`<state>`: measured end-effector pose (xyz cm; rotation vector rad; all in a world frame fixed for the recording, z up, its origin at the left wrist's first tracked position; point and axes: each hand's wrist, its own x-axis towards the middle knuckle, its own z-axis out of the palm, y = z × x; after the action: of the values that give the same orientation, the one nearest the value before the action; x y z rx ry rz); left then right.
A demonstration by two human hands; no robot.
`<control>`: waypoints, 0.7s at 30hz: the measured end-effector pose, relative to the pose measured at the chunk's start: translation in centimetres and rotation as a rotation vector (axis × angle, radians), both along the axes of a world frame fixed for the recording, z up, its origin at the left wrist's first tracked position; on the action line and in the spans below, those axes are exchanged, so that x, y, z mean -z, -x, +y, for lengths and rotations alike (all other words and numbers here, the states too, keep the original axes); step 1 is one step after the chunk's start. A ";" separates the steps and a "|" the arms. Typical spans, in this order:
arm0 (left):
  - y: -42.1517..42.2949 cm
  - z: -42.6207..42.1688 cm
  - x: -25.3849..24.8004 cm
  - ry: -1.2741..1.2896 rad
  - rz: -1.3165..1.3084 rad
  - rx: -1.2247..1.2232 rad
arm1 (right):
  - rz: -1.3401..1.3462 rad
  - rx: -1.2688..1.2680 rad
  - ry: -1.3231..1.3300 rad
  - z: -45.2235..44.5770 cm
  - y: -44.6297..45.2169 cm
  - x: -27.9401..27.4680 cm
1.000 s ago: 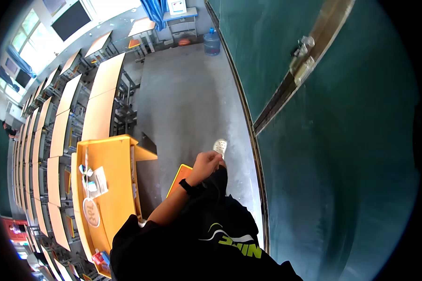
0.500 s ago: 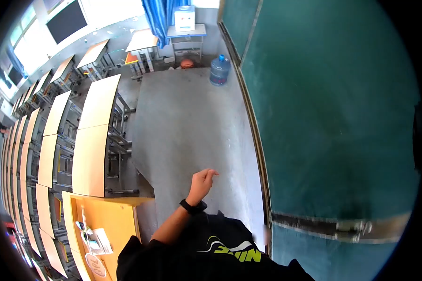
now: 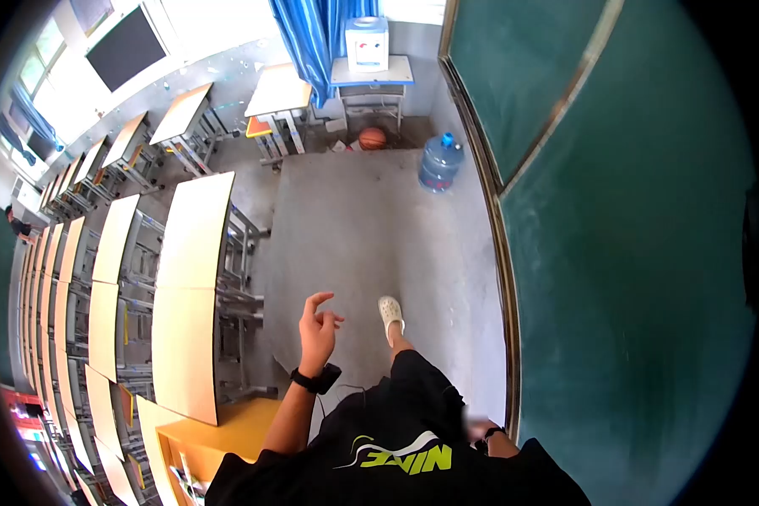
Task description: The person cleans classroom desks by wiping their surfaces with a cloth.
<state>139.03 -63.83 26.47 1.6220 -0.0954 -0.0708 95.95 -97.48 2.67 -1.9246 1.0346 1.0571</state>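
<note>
My left hand (image 3: 317,336) is raised in front of my body with the fingers apart and bent, holding nothing. A black watch (image 3: 315,380) sits on that wrist. Low beside my right hip is my right hand (image 3: 477,428), near the foot of the chalkboard; its fingers are smeared, so I cannot tell whether they hold anything. A cream clog (image 3: 390,314) on one foot is stepping out on the grey floor. Ahead, a blue water jug (image 3: 441,164) stands upright by the chalkboard wall, out of reach of both hands.
The green chalkboard (image 3: 632,278) runs along my right. Rows of desks (image 3: 196,232) and a yellow lectern (image 3: 228,426) line the left. At the far end are a basketball (image 3: 372,138) and a water dispenser (image 3: 367,44) on a small desk. A person (image 3: 17,223) is far left.
I have moved forward, past the lectern, and the jug looks nearer. My left hand has swung leftward and its fingers have spread. A clog and my right wrist have come into view.
</note>
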 end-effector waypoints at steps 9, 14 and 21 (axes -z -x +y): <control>-22.7 2.1 -3.7 -0.177 0.072 -0.213 | -0.138 -0.335 0.000 -9.9 -41.3 -7.3; -32.8 5.4 -2.6 -0.197 0.038 -0.430 | -0.114 -0.683 0.269 -13.6 -68.7 0.4; -51.2 11.6 2.5 -0.210 0.088 -0.431 | -0.595 -0.334 0.099 -4.8 -96.3 -3.7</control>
<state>190.20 -52.20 23.98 1.8131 0.3399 0.1852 192.23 -102.27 6.40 -2.3408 0.4476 0.5332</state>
